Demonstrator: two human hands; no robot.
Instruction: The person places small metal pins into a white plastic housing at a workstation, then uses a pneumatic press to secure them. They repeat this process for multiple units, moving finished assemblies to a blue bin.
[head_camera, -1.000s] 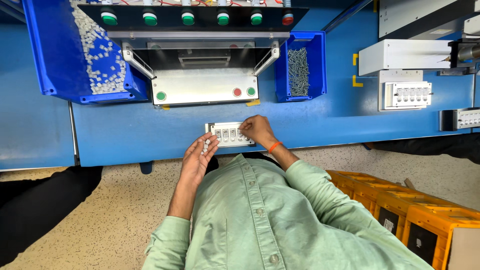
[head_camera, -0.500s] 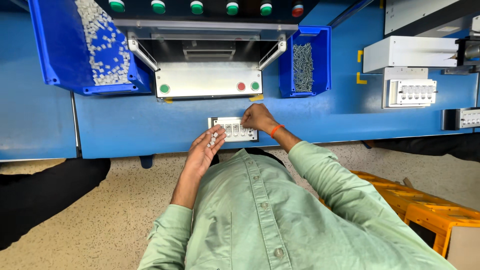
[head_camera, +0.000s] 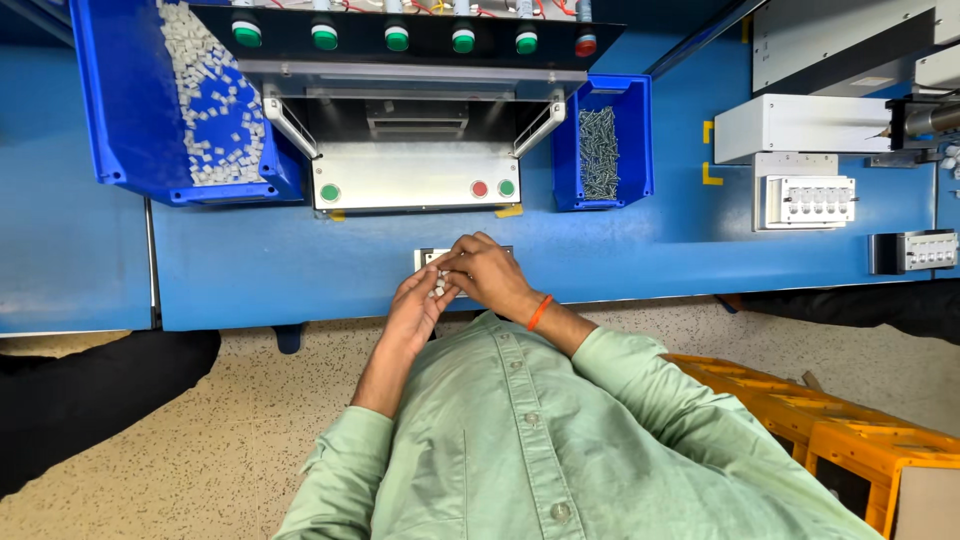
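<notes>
Looking down from the head camera, I see both hands meeting at the near edge of a blue workbench (head_camera: 250, 270), above a pale green shirt (head_camera: 520, 440). My left hand (head_camera: 415, 310) is cupped palm up, loosely holding a few small white plastic pieces (head_camera: 438, 285). My right hand (head_camera: 487, 272), with an orange band (head_camera: 539, 312) at the wrist, lies just beside it, fingertips pinched narrow over those pieces; I cannot tell whether it grips one. Under the right hand, mostly hidden, sits a white switch plate (head_camera: 428, 257) flat on the bench, only its left edge showing. Beyond the hands stands a grey press machine (head_camera: 415, 175) with green and red buttons. Left of it, well apart from the hands, a large blue bin (head_camera: 120, 120) holds many white pieces. Right of the machine, a smaller blue bin (head_camera: 632, 140) holds metal screws (head_camera: 598, 152). Far right of the hands lies another white switch plate (head_camera: 808, 200). Orange crates (head_camera: 850, 430) sit near my right elbow.
</notes>
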